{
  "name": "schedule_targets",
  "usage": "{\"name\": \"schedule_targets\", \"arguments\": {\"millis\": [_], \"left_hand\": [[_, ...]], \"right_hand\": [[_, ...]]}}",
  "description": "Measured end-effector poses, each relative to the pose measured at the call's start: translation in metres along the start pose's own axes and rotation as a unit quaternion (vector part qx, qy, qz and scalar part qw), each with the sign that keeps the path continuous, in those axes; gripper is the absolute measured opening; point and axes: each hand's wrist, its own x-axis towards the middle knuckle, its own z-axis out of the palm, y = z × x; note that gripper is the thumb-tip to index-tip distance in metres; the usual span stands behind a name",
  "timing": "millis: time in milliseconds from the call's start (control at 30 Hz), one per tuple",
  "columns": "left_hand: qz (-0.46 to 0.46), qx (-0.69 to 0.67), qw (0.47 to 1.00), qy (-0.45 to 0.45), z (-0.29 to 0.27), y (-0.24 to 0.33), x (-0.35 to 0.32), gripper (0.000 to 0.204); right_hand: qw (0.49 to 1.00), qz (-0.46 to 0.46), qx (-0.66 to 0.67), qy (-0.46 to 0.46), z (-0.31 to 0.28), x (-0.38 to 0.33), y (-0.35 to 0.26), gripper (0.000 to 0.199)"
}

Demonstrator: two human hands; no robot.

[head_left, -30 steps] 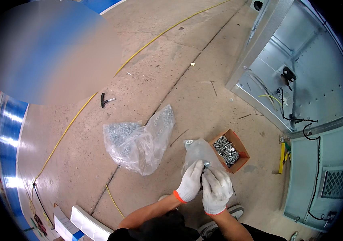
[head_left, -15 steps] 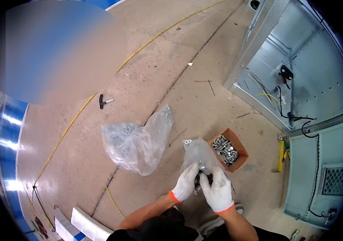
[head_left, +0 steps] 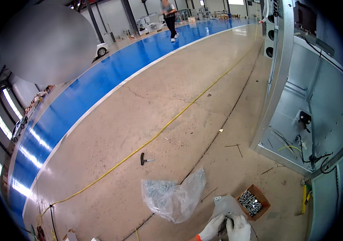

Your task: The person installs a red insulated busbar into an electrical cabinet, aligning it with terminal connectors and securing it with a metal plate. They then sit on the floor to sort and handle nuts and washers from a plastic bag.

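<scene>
Gloved left hand (head_left: 213, 229) and right hand (head_left: 239, 228) grip one small dark metal part (head_left: 224, 225) — slim, greyish.

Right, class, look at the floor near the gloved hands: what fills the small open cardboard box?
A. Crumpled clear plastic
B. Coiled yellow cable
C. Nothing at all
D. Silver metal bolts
D: the small cardboard box, to the right of the clear plastic bag and just above the hands, holds a heap of silver bolts.
</scene>
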Motion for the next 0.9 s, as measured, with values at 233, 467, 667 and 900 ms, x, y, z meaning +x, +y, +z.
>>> {"name": "schedule_targets", "arguments": {"millis": [233, 467, 667, 900], "left_hand": [[0.079, 0.178, 0.981, -0.004, 0.008, -0.007, 0.005, 0.042], [0.103, 0.196, 0.975, -0.022, 0.015, -0.008, 0.012, 0.045], [0.082, 0.292, 0.939, -0.162, -0.012, 0.037, -0.012, 0.036], [-0.225, 0.256, 0.936, -0.091, -0.046, 0.062, -0.043, 0.033]], "right_hand": [[0.999, 0.031, 0.020, 0.021, 0.023, -0.013, 0.006, 0.029], [0.995, 0.008, 0.040, 0.096, -0.003, -0.014, 0.003, 0.026], [0.963, 0.167, 0.209, 0.041, -0.009, -0.012, 0.007, 0.011], [0.960, 0.112, 0.188, -0.173, 0.018, -0.098, 0.037, 0.013]]}}
